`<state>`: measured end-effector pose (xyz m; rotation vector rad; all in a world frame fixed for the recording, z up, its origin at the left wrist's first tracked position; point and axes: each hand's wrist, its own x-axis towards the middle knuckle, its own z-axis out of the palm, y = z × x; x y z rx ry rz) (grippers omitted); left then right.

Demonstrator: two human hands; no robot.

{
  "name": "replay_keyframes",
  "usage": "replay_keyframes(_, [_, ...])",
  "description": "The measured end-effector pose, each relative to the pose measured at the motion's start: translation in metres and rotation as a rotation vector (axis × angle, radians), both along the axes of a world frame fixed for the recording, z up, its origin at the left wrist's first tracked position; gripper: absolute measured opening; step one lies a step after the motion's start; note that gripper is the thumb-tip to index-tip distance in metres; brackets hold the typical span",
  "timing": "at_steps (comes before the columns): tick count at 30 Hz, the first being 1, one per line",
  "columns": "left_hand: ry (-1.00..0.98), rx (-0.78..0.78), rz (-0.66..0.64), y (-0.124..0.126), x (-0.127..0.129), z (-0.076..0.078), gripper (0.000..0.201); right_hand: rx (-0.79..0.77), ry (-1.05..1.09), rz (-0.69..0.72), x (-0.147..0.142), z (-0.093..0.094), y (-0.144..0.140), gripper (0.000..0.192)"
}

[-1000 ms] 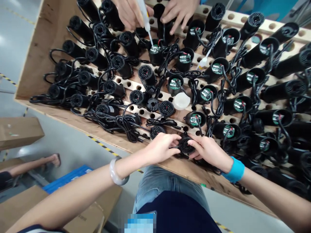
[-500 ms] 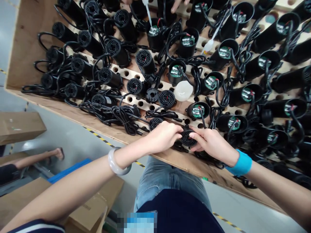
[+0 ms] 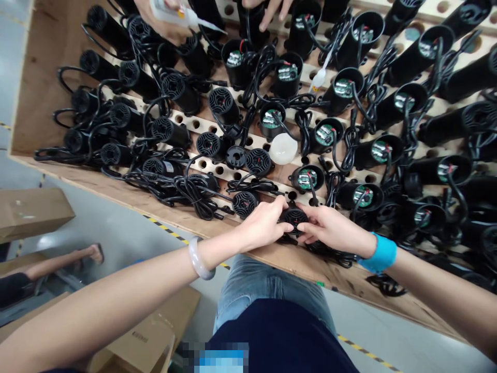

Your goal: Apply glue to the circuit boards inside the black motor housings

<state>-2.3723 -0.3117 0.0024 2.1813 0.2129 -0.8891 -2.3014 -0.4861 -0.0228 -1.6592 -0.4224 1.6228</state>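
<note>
Between my two hands, near the box's front edge, is a black slotted round cap [image 3: 294,219] with a small red spot in its middle. My left hand [image 3: 266,223] pinches it from the left, thumb and fingers at its rim. From the other side my right hand [image 3: 328,229] grips the rim with bent fingers. What lies under the cap is mostly hidden by my hands. Just left of them stands another slotted cap [image 3: 244,203] on a black housing. Behind them an open black housing [image 3: 307,178] shows a green circuit board and a cable.
A wooden box [image 3: 50,77] holds several black cylinders and coiled cables [image 3: 202,194] on drilled wooden strips. A translucent white round object [image 3: 283,148] lies among them. A co-worker's hand holds a dropper bottle [image 3: 176,14]; another hand [image 3: 269,13] touches a cylinder. A second dropper bottle [image 3: 319,79] lies farther right.
My left thumb has come onto the cap's front rim, and both hands now close around it. The co-worker's dropper bottle has lifted away from an open housing, up and left. The view has shifted slightly.
</note>
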Motion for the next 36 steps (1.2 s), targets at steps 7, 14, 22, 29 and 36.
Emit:
replay_keyframes(7, [0.030, 0.043, -0.074, -0.002, 0.006, 0.002, 0.031, -0.032, -0.247, 0.044, -0.004, 0.008, 0.006, 0.035])
replay_keyframes(14, [-0.013, -0.002, -0.080, 0.002, 0.008, -0.001, 0.028, 0.003, 0.088, -0.087, 0.003, 0.005, 0.001, 0.040])
replay_keyframes(22, [-0.010, -0.012, -0.057, 0.000, 0.005, 0.002, 0.026, 0.176, 0.152, -0.026, 0.007, 0.002, -0.012, 0.048])
replay_keyframes(29, [-0.035, -0.008, -0.089, 0.002, 0.007, 0.001, 0.027, -0.015, -0.120, -0.108, -0.014, 0.000, -0.002, 0.034])
replay_keyframes(36, [0.294, -0.137, 0.088, 0.001, 0.029, -0.002, 0.014, -0.062, -0.110, -0.155, -0.017, 0.005, 0.001, 0.034])
